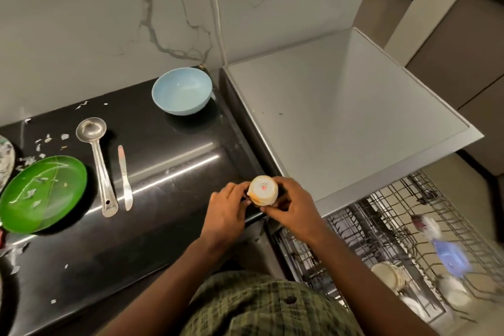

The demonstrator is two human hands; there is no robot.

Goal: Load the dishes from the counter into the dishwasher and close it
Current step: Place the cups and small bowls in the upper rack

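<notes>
1. At the counter's (169, 221) right edge, left hand (227, 209) and right hand (293, 209) both grip an upturned cup (263, 190).
2. Beside it, the pulled-out dishwasher rack (409, 240) already holds several dishes.
3. Left to load — blue bowl (182, 91), ladle (95, 155), knife (125, 177), green plate (41, 194); then closing.

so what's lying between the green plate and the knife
In the head view, a steel ladle lies between the green plate and the knife, its handle roughly parallel to the knife.
</notes>
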